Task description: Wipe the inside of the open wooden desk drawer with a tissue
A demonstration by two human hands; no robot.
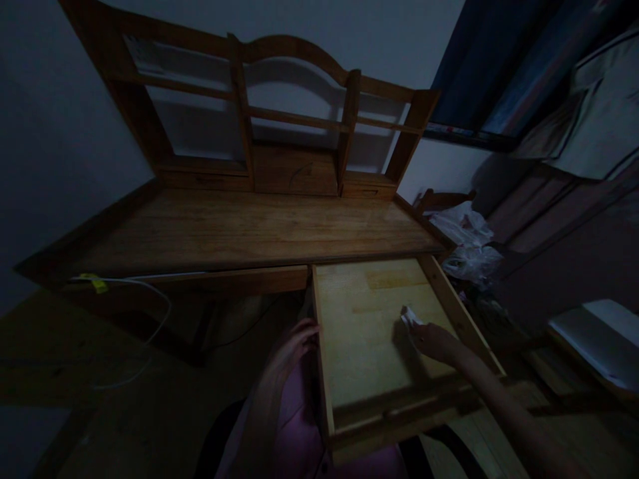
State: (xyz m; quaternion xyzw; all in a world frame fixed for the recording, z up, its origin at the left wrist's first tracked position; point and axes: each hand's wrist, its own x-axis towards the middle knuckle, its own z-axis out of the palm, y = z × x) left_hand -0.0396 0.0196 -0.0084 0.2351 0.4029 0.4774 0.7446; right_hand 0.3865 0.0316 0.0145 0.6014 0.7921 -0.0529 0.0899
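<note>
A wooden drawer (pixel 367 372) is pulled out from under the desk, its pale flat bottom showing. My right hand (pixel 435 342) reaches over the drawer from the right, its fingers closed on a crumpled white tissue or cloth (pixel 410 315). That white piece is at or just above the drawer's bottom, right of the middle. On the drawer's left wall rest the fingers of my left hand (pixel 294 342), curled at the top edge; its thumb is hard to make out in the dim light.
The wooden desk (pixel 279 223) carries a shelf hutch (pixel 294 118) against the wall. A white cable (pixel 162 293) with a yellow tag (pixel 98 285) hangs at the left. Plastic bags (pixel 464 226) sit right of the desk, and a white-topped seat (pixel 599 342) stands farther right.
</note>
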